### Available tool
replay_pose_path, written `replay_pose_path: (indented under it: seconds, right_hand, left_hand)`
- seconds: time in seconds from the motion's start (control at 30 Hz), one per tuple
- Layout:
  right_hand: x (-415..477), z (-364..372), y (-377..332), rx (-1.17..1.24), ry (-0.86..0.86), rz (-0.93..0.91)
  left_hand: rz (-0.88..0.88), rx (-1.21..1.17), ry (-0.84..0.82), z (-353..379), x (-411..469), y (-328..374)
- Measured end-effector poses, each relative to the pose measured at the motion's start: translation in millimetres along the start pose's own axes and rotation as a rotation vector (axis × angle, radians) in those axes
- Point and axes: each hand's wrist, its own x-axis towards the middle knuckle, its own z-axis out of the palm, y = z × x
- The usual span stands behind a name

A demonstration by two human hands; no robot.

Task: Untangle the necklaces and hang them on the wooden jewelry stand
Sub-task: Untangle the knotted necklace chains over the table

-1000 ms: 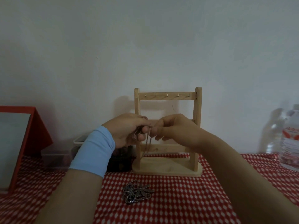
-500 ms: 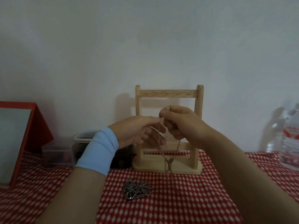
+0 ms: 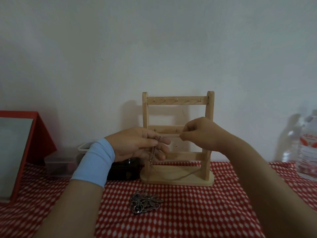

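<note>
- Two grips clamped on one copper chain [image 3: 169, 136], taut between left hand [image 3: 137, 145] and right hand [image 3: 200, 133], before wooden stand [image 3: 177, 100].
- Silver necklace [image 3: 145, 202] bunched on table [image 3: 205, 212].

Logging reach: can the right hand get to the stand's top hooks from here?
Probably yes: the right hand, pinching the chain, sits just below the top hooks with nothing between; the left hand also holds the chain, which may limit it.
</note>
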Motion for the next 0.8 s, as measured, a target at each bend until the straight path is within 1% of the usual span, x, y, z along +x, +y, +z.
replay_pose_path:
  seconds: [0.1,0.13,0.2,0.3,0.33,0.4,0.47,0.6,0.73,0.8]
  right_hand:
    - [-1.4,-0.2,-3.8,-0.066,-0.163,0.07]
    - [-2.3,1.1,-5.5,-0.059,-0.192,0.063]
    - [-3.4,5.4,-9.8,0.054,-0.178,-0.007]
    - [-6.1,12.0,-16.9,0.333,-0.183,-0.075]
    - [-6.5,13.6,-17.7,0.361,-0.177,-0.092]
    - [-5.9,15.2,-16.0,0.361,-0.123,-0.123]
    - [-4.9,15.2,-12.9,0.4,-0.079,-0.134]
    - [-4.1,18.9,-11.7,0.469,-0.044,-0.153]
    - [-1.7,23.5,-10.5,0.401,-0.013,-0.192]
    - [-1.5,24.0,-9.4,0.363,-0.022,-0.197]
  left_hand:
    - [-0.004,-0.026,-0.016,2.6,-0.4,3.8]
    - [-0.005,-0.03,-0.016,3.9,0.5,4.8]
    - [-0.014,0.008,0.001,7.0,2.6,6.6]
    - [-0.013,0.149,0.061,10.4,6.4,6.9]
    - [-0.005,0.186,0.092,11.0,7.5,6.5]
    - [0.023,0.2,0.169,11.7,10.3,5.1]
    - [0.043,0.138,0.221,13.0,12.2,4.0]
    - [0.04,0.017,0.235,14.1,11.0,5.9]
    - [-0.017,0.094,0.249,11.7,7.7,8.2]
    - [-0.012,0.163,0.3,10.0,8.0,8.9]
